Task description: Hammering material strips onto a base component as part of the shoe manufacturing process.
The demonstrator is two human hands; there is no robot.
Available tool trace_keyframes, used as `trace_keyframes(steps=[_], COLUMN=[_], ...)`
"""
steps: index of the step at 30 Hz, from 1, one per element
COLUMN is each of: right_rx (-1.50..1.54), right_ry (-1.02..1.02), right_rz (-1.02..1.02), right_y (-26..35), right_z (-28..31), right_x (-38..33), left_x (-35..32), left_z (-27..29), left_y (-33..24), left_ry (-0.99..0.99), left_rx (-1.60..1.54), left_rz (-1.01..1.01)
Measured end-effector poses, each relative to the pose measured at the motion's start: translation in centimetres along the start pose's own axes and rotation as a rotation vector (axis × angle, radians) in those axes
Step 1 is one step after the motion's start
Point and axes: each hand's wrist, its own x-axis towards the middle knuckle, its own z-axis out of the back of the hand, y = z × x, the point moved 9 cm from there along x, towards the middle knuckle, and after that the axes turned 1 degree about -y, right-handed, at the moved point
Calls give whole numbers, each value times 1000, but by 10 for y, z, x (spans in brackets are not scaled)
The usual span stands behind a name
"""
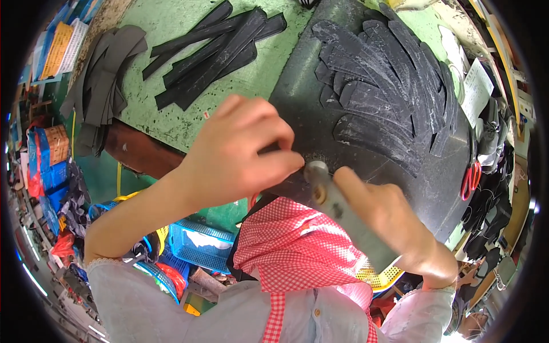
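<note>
My left hand (246, 151) is over the near edge of a black work mat (297, 126), its fingers curled and thumb and forefinger pinched together. What they hold, if anything, I cannot make out. My right hand (380, 211) is wrapped round a long grey-white tool (357, 231) with a pale rounded tip. That tip is just right of my left fingertips, close to the mat. Beyond my hands, many dark strips with whitish smears lie in a fanned heap (383, 80) on the mat. A smaller pile of black strips (214, 54) rests on the green tabletop (171, 123).
Grey strips (106, 74) hang over the table's left edge. Red-handled scissors (471, 180) and a paper sheet (476, 91) are at the right. Below the table are a blue basket (200, 246) and a yellow basket (380, 279). A red checked apron (297, 240) covers my lap.
</note>
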Motion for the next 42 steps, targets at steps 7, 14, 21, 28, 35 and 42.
trace_keyframes(steps=[7, 14, 21, 28, 35, 42], right_rx=[-22, 13, -1, 40, -19, 43], right_ry=[-60, -65, -101, -28, -85, -337], right_rz=[26, 67, 58, 47, 67, -1], right_y=[6, 18, 24, 25, 29, 16], right_z=[9, 10, 18, 10, 6, 41], right_x=[11, 23, 36, 42, 45, 19], left_x=[-9, -20, -32, -44, -50, -36], left_z=[5, 11, 16, 22, 24, 5], left_y=[4, 7, 15, 14, 12, 15], left_ry=[0, -35, -70, -163, -205, -222], left_rx=[63, 70, 49, 101, 222, 36], left_rz=[18, 55, 160, 216, 359, 227])
